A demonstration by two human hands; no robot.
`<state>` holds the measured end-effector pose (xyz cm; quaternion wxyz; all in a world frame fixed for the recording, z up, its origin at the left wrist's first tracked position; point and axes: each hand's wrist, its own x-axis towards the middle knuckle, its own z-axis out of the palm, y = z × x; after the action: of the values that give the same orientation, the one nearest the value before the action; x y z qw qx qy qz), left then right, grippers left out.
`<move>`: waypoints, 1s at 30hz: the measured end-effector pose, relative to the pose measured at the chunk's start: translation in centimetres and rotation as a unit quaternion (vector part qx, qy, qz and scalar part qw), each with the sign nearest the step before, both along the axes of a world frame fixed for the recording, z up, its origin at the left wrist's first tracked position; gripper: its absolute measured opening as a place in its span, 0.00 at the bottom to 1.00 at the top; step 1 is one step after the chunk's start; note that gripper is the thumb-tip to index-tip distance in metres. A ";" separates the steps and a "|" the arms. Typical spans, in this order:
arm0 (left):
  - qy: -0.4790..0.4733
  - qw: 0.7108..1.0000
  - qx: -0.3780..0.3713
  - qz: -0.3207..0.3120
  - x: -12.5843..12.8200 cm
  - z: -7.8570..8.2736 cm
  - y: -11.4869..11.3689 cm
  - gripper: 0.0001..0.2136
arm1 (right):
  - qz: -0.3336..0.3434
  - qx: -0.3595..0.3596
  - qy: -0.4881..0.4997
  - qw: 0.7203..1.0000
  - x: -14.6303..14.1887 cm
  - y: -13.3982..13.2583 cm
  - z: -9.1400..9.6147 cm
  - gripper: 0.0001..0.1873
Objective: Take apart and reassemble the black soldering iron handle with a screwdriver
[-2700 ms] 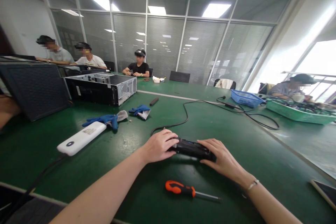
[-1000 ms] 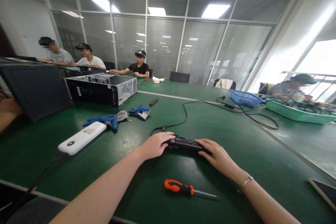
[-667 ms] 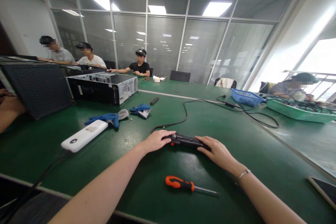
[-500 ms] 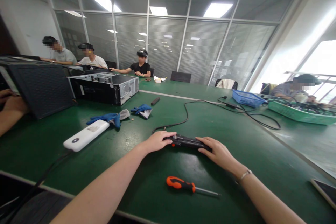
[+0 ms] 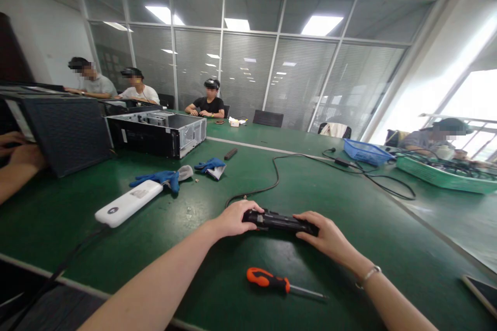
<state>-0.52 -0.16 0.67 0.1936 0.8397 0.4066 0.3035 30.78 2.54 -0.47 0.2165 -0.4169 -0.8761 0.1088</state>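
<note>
A long black power strip lies on the green table in front of me. My left hand grips its left end with fingers curled over it. My right hand is closed on its right end. A black cable runs from the strip's left end toward the back of the table. An orange-handled screwdriver lies loose on the table just nearer to me than the strip.
A white power strip and blue gloves lie at left, behind them two computer cases. A blue basket and green tray stand at right. A phone lies at the near right edge. Other people sit around the table.
The black strip was tilted up on its edge 2.7 s ago and now lies flatter. Both hands stay on its ends; my head has tilted up slightly.
</note>
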 end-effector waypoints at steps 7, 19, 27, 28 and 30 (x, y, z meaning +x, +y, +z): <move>0.002 1.000 -0.012 -0.007 -0.1 0.0 0.0 0.21 | -0.001 0.035 0.028 0.999 -3.7 -4.6 3.4 0.23; -0.002 0.999 -0.016 -0.052 1.1 0.3 -1.1 0.21 | 0.068 0.000 0.140 0.988 -7.6 -7.8 6.1 0.20; -0.014 0.998 -0.022 -0.054 1.5 0.0 -1.0 0.20 | 0.031 0.286 0.305 0.908 -6.0 -5.7 0.8 0.36; -0.016 0.998 -0.020 -0.053 1.5 -0.1 -1.0 0.20 | 0.059 0.300 0.293 0.906 -6.1 -5.7 0.6 0.36; -0.016 0.998 -0.020 -0.055 1.5 -0.1 -1.0 0.20 | 0.087 0.309 0.269 0.908 -6.5 -5.9 0.7 0.37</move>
<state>0.97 -1.13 0.56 0.2334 0.8516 0.3628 0.2976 24.23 -3.37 0.20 0.5515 -0.2064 -0.8072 -0.0414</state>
